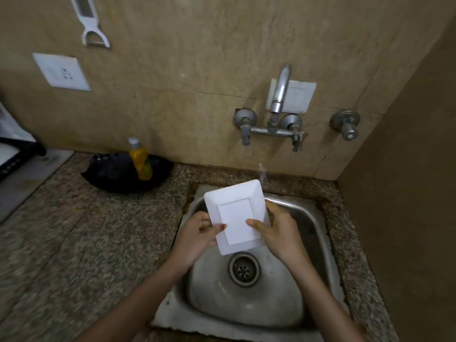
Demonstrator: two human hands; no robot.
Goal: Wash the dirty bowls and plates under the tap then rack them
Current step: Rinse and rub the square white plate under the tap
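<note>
Nearest, two bare forearms reach up from the bottom edge over a steel sink (pixel 318 219) set into a speckled stone counter (pixel 86 230), with the round drain (pixel 243 269) showing between them. Just above the drain, both hands hold a white rectangular plate (pixel 237 215) over the basin, tilted, its face with the inset rectangle turned toward the camera. The left hand (pixel 197 230) grips the plate's left edge, thumb laid on the face. The right hand (pixel 277 233) grips the right edge the same way, fingers curled behind. A thin stream of water (pixel 262 175) falls just past the plate's far right corner, under the wall-mounted tap (pixel 280 92). Farther left on the counter, a yellow bottle (pixel 140 160) stands in a black dish (pixel 111 172) against the wall. At the left edge sits part of a dark rack (pixel 14 148). Higher on the tiled wall are a white socket (pixel 61 71) and a hanging peeler (pixel 90 23).
</note>
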